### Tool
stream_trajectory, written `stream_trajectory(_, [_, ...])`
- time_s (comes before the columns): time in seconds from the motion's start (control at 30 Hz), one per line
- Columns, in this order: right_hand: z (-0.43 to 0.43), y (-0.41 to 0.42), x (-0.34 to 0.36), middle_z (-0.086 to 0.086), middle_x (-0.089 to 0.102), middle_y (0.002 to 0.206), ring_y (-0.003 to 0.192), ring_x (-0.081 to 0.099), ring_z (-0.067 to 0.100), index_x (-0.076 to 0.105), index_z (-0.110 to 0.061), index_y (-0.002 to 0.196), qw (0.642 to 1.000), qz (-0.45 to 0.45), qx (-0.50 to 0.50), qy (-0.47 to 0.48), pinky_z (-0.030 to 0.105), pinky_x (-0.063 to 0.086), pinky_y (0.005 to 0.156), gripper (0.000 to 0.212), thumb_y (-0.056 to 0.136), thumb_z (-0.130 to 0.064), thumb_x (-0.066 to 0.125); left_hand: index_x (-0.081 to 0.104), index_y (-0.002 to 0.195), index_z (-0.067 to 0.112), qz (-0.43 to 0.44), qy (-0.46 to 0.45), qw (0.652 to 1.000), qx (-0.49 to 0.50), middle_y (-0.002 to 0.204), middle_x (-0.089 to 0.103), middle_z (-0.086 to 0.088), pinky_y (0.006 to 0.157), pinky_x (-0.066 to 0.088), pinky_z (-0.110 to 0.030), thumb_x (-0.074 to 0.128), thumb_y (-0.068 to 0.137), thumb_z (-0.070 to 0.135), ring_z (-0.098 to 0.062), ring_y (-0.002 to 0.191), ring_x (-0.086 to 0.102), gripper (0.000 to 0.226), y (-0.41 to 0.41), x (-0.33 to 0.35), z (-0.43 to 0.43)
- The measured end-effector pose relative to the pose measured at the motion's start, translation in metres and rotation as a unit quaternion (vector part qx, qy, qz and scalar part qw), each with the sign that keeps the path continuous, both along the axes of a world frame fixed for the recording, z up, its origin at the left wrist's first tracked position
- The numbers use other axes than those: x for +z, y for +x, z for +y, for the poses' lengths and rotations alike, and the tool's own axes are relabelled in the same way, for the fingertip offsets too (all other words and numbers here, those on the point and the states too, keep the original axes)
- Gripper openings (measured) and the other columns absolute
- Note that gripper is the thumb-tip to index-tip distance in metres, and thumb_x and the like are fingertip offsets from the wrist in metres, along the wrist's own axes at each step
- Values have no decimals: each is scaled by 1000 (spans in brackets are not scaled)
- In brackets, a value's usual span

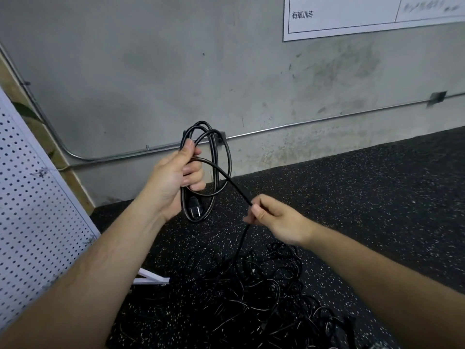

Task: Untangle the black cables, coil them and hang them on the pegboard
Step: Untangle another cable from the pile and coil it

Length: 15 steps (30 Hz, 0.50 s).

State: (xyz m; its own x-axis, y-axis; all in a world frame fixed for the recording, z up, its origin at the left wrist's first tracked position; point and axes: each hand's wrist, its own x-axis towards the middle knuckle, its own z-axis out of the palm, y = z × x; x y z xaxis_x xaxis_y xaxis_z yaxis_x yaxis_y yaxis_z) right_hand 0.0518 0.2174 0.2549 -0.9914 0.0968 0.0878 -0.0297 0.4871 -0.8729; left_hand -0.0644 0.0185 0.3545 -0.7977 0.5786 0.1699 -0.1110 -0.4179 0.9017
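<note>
We hold a partly wound coil (214,152) of black cable up in front of the grey wall (151,71), well above the floor (352,185). Our left hand (173,177) grips the left side of the coil, its fingers (193,170) curled round several loops, the thumb up along the strands. The loops hang down past the hand, and a black plug (193,210) dangles at the bottom of them, just right of the wrist. One loose strand (235,185) leaves the coil at the left hand and runs down and to the right to our right hand (276,220), which pinches it between thumb and curled fingers. Below that hand the same strand drops to the tangled pile of black cables (251,285), which lies on the dark speckled floor near us, between our two forearms. The white pegboard (32,197) stands at the left edge, tilted in our view, with nothing we can see hanging on it; its white foot (151,277) rests on the floor just left of the pile. A metal conduit (276,128) runs along the wall behind the coil, and a printed white sheet (352,18) is fixed to the wall at the far right, high up.
</note>
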Motion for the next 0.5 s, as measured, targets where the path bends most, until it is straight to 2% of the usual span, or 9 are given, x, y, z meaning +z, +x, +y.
stream_trajectory(0.07, [-5, -3, -7, 12, 69, 112, 113, 58, 45, 61, -35, 101, 1000, -3, 24, -16, 64, 47, 99, 20, 106, -41, 42, 56, 87, 15, -13, 18, 1000, 0, 50, 28, 11, 40, 26, -17, 47, 104, 33, -1, 38, 24, 26, -2, 1, 0])
stream_trajectory(0.1, [-5, -4, -10, 12, 69, 113, 115, 56, 48, 61, -36, 102, 999, -6, 31, -25, 65, 46, 99, 20, 106, -40, 42, 56, 87, 15, -18, 24, 1000, -1, 50, 28, 11, 40, 25, -17, 48, 104, 34, -1, 38, 23, 27, -3, 0, -1])
stream_trajectory(0.2, [-5, -6, -16, -1, 71, 111, 114, 62, 29, 60, -21, 108, 999, -20, 29, -39, 51, 49, 104, 19, 109, -25, 42, 57, 87, 15, -19, 29, 999, 0, 51, 28, 11, 41, 24, -17, 47, 104, 35, -1, 39, 23, 28, -4, -1, -2])
stream_trajectory(0.27, [-2, -7, -16, 2, 71, 105, 107, 67, 21, 61, -15, 107, 997, -20, 9, -69, 46, 53, 102, 20, 109, -20, 41, 56, 90, 14, 2, 11, 1000, 7, 52, 28, 10, 42, 25, -18, 47, 105, 35, -2, 39, 24, 27, -4, -2, -3])
stream_trajectory(0.43, [12, -1, 22, 2, 69, 81, 77, 66, 18, 67, -12, 105, 973, 80, -136, -168, 37, 62, 78, 19, 106, -14, 48, 58, 100, 8, 116, -152, 980, 51, 60, 42, 5, 48, 34, -24, 46, 107, 29, -9, 45, 33, 26, -11, -10, -9])
stream_trajectory(0.5, [14, 0, 39, 0, 72, 79, 73, 66, 16, 69, -17, 103, 967, 122, -168, -147, 37, 62, 74, 15, 104, -16, 54, 60, 101, 8, 127, -216, 967, 36, 65, 49, 2, 51, 36, -24, 46, 107, 24, -12, 49, 41, 22, -8, -17, -9])
